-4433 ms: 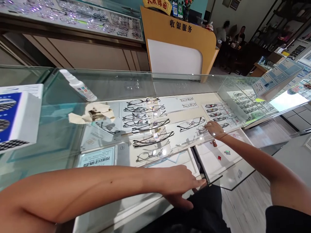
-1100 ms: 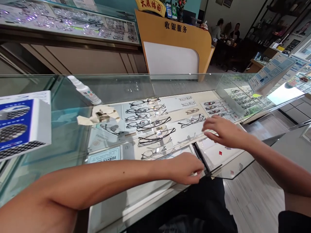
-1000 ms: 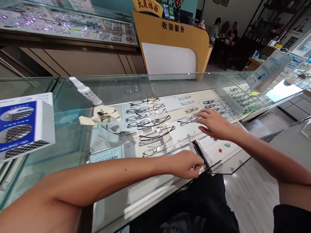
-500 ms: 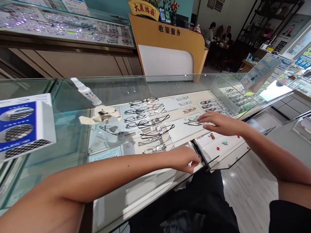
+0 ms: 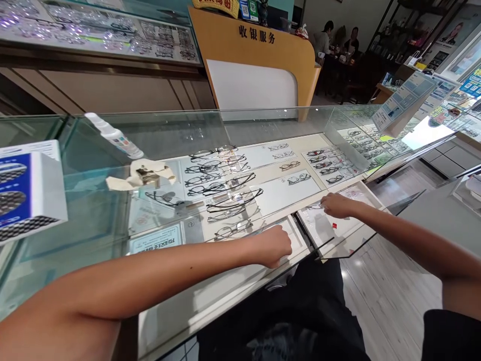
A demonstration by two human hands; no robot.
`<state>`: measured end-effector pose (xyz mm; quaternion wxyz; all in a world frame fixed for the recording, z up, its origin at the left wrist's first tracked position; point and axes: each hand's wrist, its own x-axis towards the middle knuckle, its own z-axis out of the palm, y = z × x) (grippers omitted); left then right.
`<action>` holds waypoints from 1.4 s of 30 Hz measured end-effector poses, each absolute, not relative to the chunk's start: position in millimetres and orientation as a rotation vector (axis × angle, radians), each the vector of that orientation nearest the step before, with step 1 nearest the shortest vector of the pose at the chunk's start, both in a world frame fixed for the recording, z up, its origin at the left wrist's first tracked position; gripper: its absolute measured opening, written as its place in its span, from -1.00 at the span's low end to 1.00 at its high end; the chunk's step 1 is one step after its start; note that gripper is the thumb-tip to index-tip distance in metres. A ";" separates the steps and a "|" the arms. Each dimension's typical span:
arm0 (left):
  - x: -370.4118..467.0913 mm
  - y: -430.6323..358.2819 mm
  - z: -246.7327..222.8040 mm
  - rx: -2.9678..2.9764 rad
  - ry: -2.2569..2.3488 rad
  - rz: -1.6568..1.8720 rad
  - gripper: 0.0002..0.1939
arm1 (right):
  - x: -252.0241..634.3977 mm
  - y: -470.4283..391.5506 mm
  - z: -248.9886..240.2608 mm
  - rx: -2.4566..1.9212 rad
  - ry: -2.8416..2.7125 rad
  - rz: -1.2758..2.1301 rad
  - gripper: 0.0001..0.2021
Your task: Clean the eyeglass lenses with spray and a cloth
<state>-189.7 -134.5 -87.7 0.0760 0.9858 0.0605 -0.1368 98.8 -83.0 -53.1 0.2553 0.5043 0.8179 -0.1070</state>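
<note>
My left hand point(image 5: 276, 245) is closed with curled fingers at the front edge of the glass display case point(image 5: 259, 268); whatever it grips, if anything, is hidden. Over the right-hand open section, my right hand point(image 5: 337, 205) points down with its fingertips drawn together; I cannot make out what is in them. Just behind it, a pair of eyeglasses point(image 5: 299, 178) lies on a white panel point(image 5: 276, 195). A brown-framed pair of eyeglasses point(image 5: 289, 165) sits farther back. To the left are rows of dark-framed eyeglasses point(image 5: 205, 179). A small red piece point(image 5: 334, 225) lies below my right hand.
A white spray bottle point(image 5: 114, 136) and a crumpled cream-coloured piece point(image 5: 140, 175) stand on the glass top. A blue-and-white box point(image 5: 37, 190) is at the left. The glass pane's edge point(image 5: 351, 256) juts out at the front. A cashier counter point(image 5: 255, 70) and seated people point(image 5: 352, 42) are behind.
My right hand has moved from beside the eyeglasses on the white panel toward the front section, and its spread fingers have drawn together. My left hand stays closed at the case's edge. The view has shifted slightly.
</note>
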 end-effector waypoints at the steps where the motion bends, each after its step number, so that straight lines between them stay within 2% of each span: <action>1: -189.8 -133.6 -87.7 2.959 0.191 -0.432 -0.81 | 95.5 -74.1 -63.0 1.391 2.217 -0.257 -0.74; 7: -190.1 -126.6 -85.2 2.968 0.223 -0.452 -0.79 | 81.2 -32.3 -96.3 1.437 2.214 -0.149 -0.60; 13: -188.7 -124.8 -83.8 2.973 0.225 -0.517 -0.83 | 83.3 -20.0 -115.9 1.420 2.192 -0.158 -0.62; 18: -186.1 -126.5 -84.3 2.973 0.224 -0.683 -0.85 | 81.9 -20.1 -109.6 1.443 2.152 -0.199 -0.61; 22: -183.7 -128.1 -86.4 2.933 0.261 -0.739 -0.84 | 70.1 -33.8 -86.6 1.439 2.092 -0.289 -0.67; 26: -181.3 -128.2 -86.6 2.849 0.331 -0.761 -0.82 | 50.9 -67.9 -39.1 1.298 2.011 -0.504 -0.76; 30: -178.6 -118.5 -80.4 2.774 0.390 -0.735 -0.87 | 26.5 -99.0 31.9 1.183 1.769 -0.867 -0.63; 33: -176.5 -109.8 -72.5 2.728 0.414 -0.689 -0.88 | -0.5 -100.7 71.9 1.169 2.156 -0.551 -0.69; 35: -176.6 -109.1 -68.9 2.688 0.449 -0.605 -0.94 | -23.1 -90.7 79.8 1.172 2.480 -0.350 -0.72; 38: -183.4 -119.9 -70.6 2.684 0.517 -0.439 -0.95 | -59.6 -67.5 66.3 1.124 2.808 -0.090 -0.78; 42: -211.3 -146.8 -82.3 2.799 0.673 -0.214 -0.90 | -100.9 -37.8 35.8 1.017 2.927 -0.045 -0.78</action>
